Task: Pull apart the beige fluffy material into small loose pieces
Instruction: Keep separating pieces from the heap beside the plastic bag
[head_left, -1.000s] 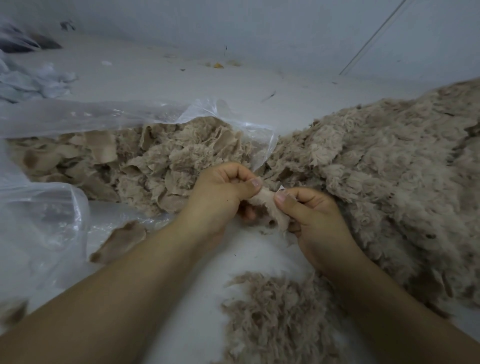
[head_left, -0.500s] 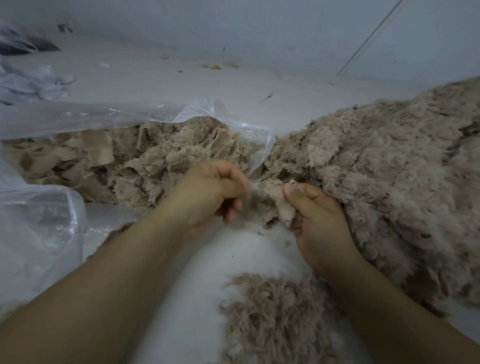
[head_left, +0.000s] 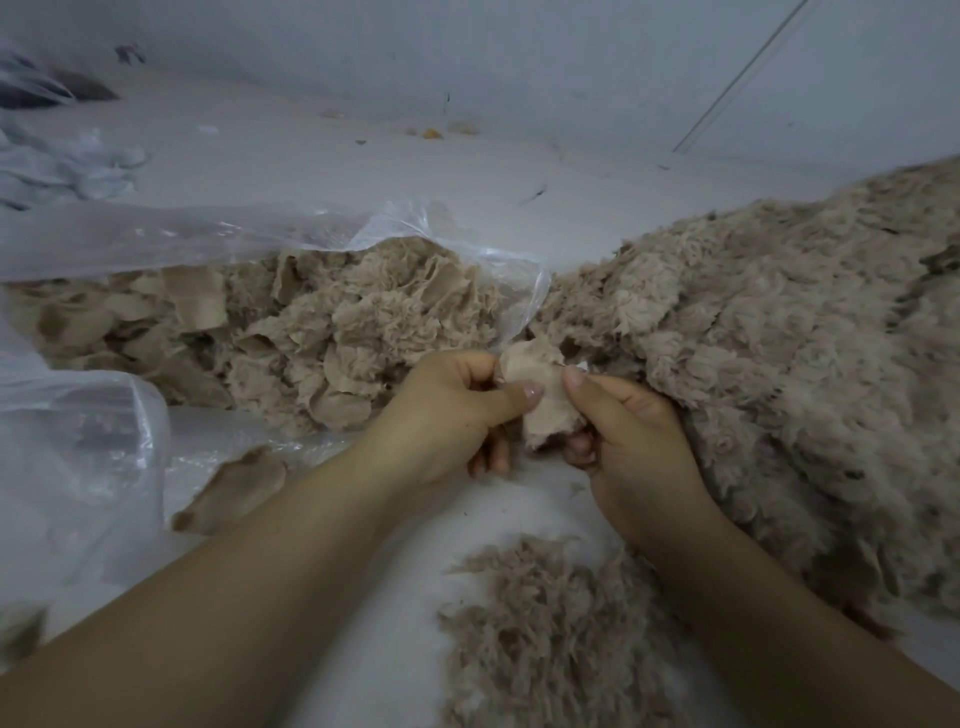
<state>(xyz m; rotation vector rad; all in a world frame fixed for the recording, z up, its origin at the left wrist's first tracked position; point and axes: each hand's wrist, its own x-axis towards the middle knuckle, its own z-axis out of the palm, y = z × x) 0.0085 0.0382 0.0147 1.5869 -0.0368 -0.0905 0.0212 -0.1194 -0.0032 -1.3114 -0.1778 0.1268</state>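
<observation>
Since half a second ago, the beige fluffy scrap (head_left: 540, 400) has been turned smooth backing up. It is pinched between left hand (head_left: 457, 410) and right hand (head_left: 628, 436), above the white floor (head_left: 519, 514) between bag (head_left: 156, 244) and heap (head_left: 779, 374). Light, soft and limp, it is best gripped at opposite edges.
</observation>
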